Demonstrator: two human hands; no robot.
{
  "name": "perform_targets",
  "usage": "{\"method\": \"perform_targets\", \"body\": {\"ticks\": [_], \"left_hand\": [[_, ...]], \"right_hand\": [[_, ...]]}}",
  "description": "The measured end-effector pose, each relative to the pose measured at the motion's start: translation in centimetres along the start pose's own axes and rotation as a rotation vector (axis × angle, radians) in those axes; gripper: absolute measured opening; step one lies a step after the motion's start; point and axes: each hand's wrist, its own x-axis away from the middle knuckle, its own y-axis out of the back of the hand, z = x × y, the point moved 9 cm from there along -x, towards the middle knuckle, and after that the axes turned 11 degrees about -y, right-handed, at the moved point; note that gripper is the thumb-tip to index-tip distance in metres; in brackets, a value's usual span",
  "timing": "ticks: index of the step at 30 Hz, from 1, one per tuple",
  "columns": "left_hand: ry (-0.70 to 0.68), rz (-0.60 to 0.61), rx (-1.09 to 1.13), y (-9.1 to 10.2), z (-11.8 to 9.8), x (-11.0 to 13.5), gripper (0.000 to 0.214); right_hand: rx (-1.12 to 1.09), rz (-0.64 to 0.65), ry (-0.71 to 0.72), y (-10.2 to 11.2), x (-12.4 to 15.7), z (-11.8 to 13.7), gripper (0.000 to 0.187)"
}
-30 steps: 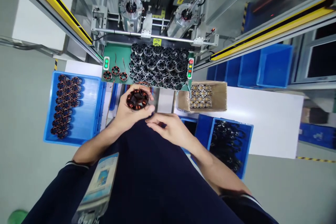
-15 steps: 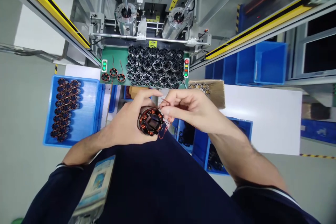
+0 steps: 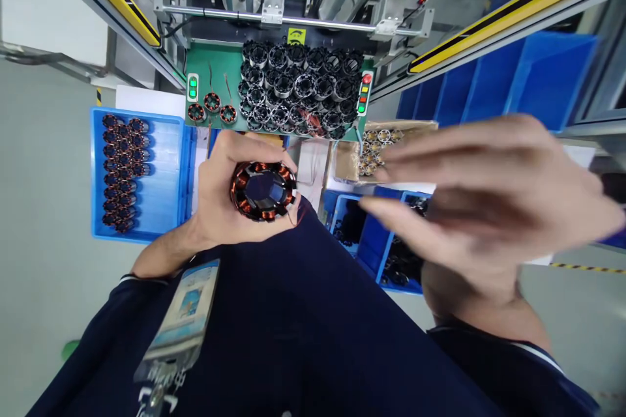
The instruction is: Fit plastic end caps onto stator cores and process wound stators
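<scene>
My left hand (image 3: pixel 229 199) is wrapped round a motor stator (image 3: pixel 268 214), its ring of copper windings facing up. A thin reddish wire hangs beside the fingertips of that hand. On the right, my right hand (image 3: pixel 489 189) is raised close to the camera and smeared by motion. Its thumb stands apart from the fingers, and nothing shows between them. A blurred tangle of reddish wire (image 3: pixel 312 122) appears over the front of the black stator cores (image 3: pixel 283 85) on the green bench top (image 3: pixel 215 55).
Several wound stators (image 3: pixel 212 102) sit at the bench's left. A blue tray (image 3: pixel 166 208) holds rows of wound stators. To the right are a cardboard box (image 3: pixel 347 163) of metal rings and blue bins (image 3: pixel 374 234) of dark parts. A machine rail (image 3: pixel 323 21) crosses behind the bench.
My right hand has let go of the copper wire at the stator and swung right and closer to the camera. The reddish tangle now shows over the cores. My left hand keeps the stator.
</scene>
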Motion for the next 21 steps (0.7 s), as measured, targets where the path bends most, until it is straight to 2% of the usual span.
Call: {"method": "perform_targets", "body": {"ticks": [2, 4, 7, 9, 13, 15, 19, 21], "left_hand": [[0.093, 0.004, 0.076, -0.9, -0.5, -1.1, 0.082], [0.141, 0.005, 0.136, -1.8, -1.4, -2.0, 0.087], [0.151, -0.010, 0.178, -2.4, -2.7, -2.6, 0.088], [0.151, -0.027, 0.194, -2.3, -2.7, -2.6, 0.088], [0.156, -0.066, 0.203, -1.2, -1.0, -2.2, 0.086], [0.085, -0.066, 0.185, -0.6, -0.5, -2.0, 0.087], [-0.203, -0.026, 0.215, 0.1, -1.4, -1.3, 0.071], [-0.224, -0.080, 0.204, 1.0, -1.1, -0.7, 0.065]], "right_hand": [[0.073, 0.117, 0.153, -1.8, 0.7, 2.4, 0.034], [0.089, 0.161, 0.198, -3.5, 1.0, 3.4, 0.030], [0.035, 0.169, 0.008, -5.6, 0.4, 1.7, 0.021], [-0.026, 0.202, -0.086, -6.2, 0.4, 0.7, 0.017], [-0.071, 0.269, -0.092, -5.6, 0.7, 0.6, 0.017], [-0.085, 0.272, -0.095, -5.3, 0.6, -0.1, 0.018], [-0.168, 0.237, -0.078, -6.0, -0.1, -3.8, 0.013], [-0.137, 0.222, -0.073, -6.0, -0.3, -5.8, 0.011]]}}
